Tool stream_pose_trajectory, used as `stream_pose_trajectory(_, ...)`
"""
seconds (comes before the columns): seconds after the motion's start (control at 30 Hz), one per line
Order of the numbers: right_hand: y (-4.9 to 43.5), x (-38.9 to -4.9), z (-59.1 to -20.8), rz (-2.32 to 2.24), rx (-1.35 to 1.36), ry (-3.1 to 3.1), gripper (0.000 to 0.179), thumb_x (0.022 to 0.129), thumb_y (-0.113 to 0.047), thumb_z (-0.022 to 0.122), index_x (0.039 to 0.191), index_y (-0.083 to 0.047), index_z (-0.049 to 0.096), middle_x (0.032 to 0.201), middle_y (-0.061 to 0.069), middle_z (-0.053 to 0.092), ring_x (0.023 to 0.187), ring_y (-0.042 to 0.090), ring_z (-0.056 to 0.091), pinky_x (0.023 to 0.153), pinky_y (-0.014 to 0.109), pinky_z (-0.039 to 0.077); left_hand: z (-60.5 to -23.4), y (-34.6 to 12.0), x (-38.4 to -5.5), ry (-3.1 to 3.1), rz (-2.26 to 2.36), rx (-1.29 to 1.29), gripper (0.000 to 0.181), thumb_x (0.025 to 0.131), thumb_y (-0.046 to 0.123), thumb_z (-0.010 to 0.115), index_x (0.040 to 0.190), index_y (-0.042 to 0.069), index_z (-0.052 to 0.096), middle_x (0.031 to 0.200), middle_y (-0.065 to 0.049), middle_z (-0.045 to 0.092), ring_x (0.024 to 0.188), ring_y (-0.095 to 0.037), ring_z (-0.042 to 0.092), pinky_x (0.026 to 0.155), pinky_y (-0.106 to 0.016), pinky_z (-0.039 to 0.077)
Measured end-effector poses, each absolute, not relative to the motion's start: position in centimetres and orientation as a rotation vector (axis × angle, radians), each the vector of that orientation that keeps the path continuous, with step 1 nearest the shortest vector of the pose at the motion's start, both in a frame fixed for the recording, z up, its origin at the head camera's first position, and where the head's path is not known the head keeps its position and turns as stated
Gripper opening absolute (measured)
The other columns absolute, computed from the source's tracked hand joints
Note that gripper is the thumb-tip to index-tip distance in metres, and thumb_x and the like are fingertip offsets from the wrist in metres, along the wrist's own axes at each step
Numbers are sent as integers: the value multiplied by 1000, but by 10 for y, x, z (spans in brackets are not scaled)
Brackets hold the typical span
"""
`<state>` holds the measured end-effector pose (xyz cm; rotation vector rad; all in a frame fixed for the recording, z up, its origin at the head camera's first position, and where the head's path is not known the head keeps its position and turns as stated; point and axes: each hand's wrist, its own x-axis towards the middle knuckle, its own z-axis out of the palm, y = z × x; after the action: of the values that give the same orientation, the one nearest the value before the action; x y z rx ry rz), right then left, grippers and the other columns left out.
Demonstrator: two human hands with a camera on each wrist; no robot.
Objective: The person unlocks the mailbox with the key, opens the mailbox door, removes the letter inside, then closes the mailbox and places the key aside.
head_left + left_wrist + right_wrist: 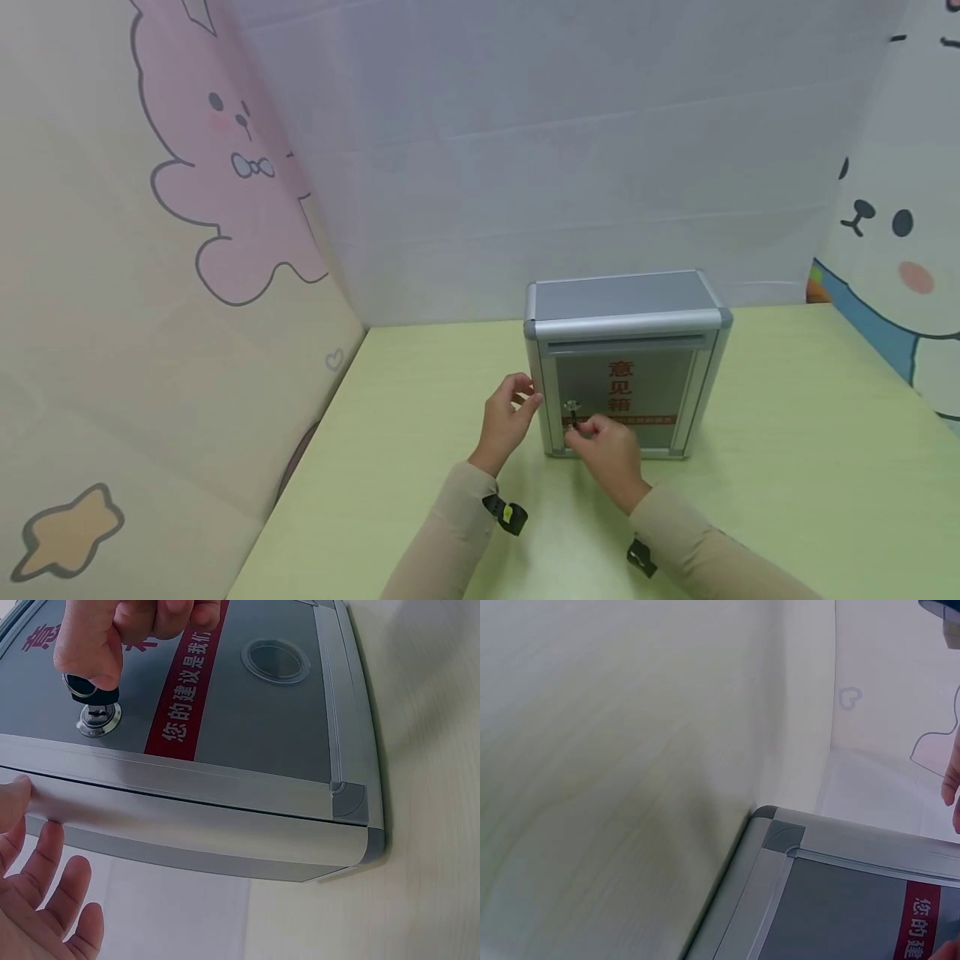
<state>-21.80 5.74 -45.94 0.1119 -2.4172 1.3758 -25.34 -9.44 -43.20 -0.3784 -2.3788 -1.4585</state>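
A grey suggestion box [626, 298] with silver metal edges stands upright on the table, its lettered front towards me. My right hand [611, 457] pinches the black head of a key [94, 696] at the round lock [99, 721] on the front door. In the left wrist view the right fingers [131, 622] are curled over the key head, covering most of it. My left hand [504, 425] is at the box's left side. Its thumb [13, 804] and a fingertip touch the metal side edge, while the other fingers spread loosely.
The pale green table [795, 433] extends around the box. A pale cloth wall [570, 167] rises behind it, and side walls carry cartoon figures such as a pink rabbit [225, 167]. A round clear disc [276, 661] sits low on the box's door, beside a red strip [184, 705].
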Motion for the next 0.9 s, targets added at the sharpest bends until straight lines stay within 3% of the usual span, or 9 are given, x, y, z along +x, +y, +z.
stream_pose_trajectory(0.27,58,-216,-461,1351,137,-2407,14,74,-11,68,64,-4,61,51,-2,55,44,1,33,43,23,29,-433,-94,-254,-2373,-1455,-385,15,89,2,64,101,-3,57,95,-16,65,87,-30,61,74,-32,49)
stream_pose_trajectory(0.9,63,-208,-463,1269,225,-2419,22,72,-12,67,57,-11,50,46,-11,38,44,2,30,44,22,29,-439,-93,-255,-2357,-1420,-396,14,89,1,63,101,-1,55,93,-16,63,80,-29,59,69,-30,48)
